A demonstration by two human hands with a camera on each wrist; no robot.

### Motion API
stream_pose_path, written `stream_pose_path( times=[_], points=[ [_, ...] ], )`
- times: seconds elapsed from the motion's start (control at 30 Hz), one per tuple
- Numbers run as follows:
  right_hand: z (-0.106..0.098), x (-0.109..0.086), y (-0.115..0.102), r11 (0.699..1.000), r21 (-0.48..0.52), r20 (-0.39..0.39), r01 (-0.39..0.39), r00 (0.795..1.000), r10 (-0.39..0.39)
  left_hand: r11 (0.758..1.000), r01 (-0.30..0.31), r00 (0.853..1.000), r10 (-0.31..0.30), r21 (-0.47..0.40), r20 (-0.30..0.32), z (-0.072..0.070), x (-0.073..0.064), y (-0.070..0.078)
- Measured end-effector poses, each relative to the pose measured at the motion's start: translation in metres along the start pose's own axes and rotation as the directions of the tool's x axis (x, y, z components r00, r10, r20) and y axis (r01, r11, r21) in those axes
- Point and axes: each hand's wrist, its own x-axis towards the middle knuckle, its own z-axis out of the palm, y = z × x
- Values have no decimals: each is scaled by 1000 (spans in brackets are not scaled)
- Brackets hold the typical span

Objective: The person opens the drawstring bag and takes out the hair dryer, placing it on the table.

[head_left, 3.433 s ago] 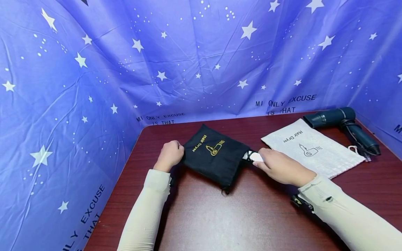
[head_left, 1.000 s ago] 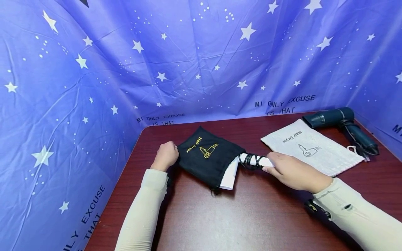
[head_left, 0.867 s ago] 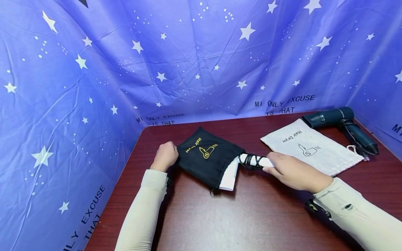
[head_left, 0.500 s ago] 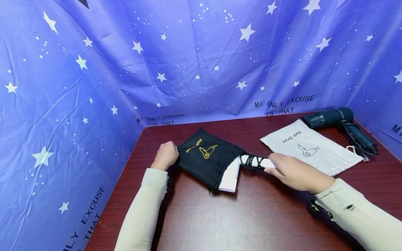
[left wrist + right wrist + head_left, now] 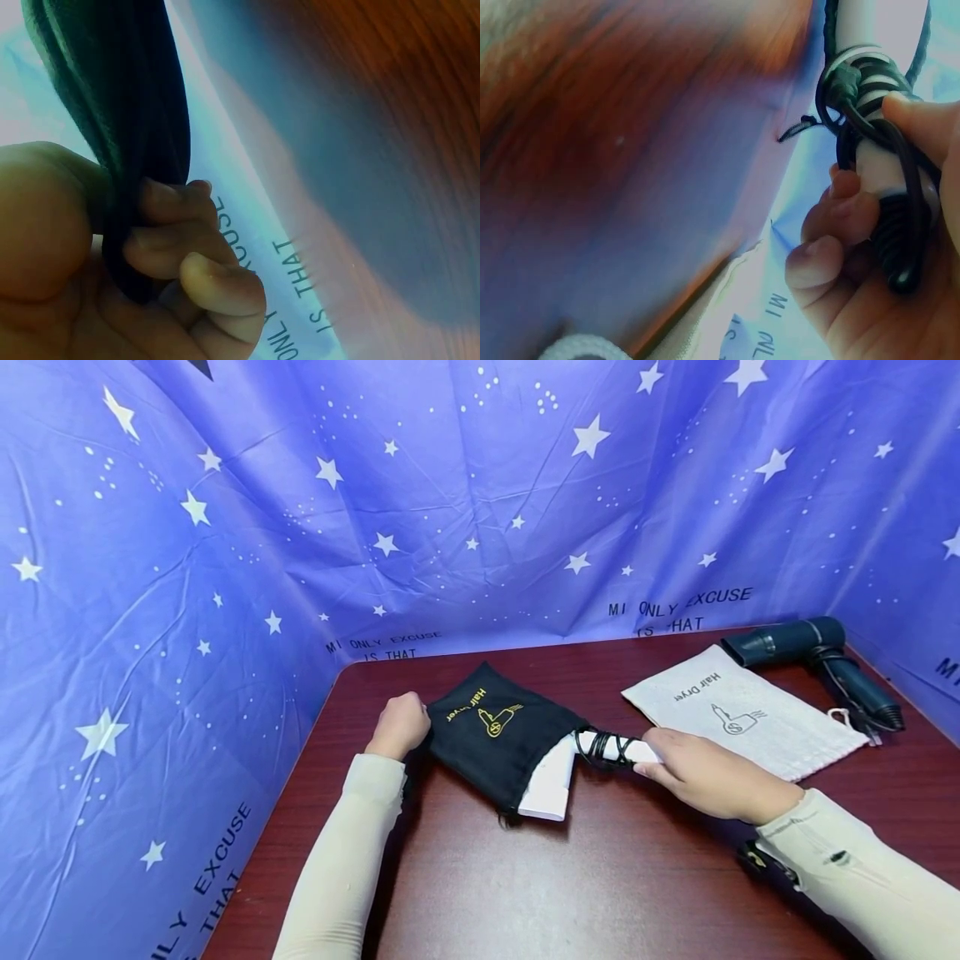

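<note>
In the head view a black drawstring bag (image 5: 480,735) printed "Hair Dryer" in yellow hangs between my two hands. My left hand (image 5: 402,727) pinches its closed end; the left wrist view shows fingers and thumb around the dark cloth (image 5: 127,112). A white hair dryer (image 5: 546,789) sticks partly out of the bag's mouth, the rest of its body hidden inside. My right hand (image 5: 712,772) grips the end of its handle. Black cord (image 5: 606,747) is wound around that handle, and in the right wrist view the cord (image 5: 874,82) shows close to my thumb.
A white drawstring bag (image 5: 723,714), also printed "Hair Dryer", lies flat on the right of the dark red wooden table (image 5: 510,893). Behind it lies a dark green hair dryer (image 5: 795,643) with its cord. Purple star-printed cloth (image 5: 480,510) walls the back and sides.
Over the earlier frames the white hair dryer came partly out of the black bag as my right hand moved right and my left hand slightly left. In the last half second little has moved.
</note>
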Motion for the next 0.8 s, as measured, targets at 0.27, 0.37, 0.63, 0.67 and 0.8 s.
stream_pose_path(
  times=[0.27,0.37,0.63,0.67,0.8],
  points=[
    [1,-3,-1,999,7,16,33,999,-34,1000,10,1000,-10,-6,15,1,2,-2],
    [1,-3,-1,999,1,5,36,999,-36,1000,5,1000,-5,-12,18,1,2,-3],
    [1,-3,1,999,3,33,51,998,-51,997,43,999,-42,-60,9,3,2,-8],
    [0,-4,0,998,11,40,58,998,-58,997,45,999,-45,-64,8,2,2,-7],
    [0,-5,1,996,39,80,78,993,-81,996,59,998,-59,-64,5,1,1,-7]
  ],
)
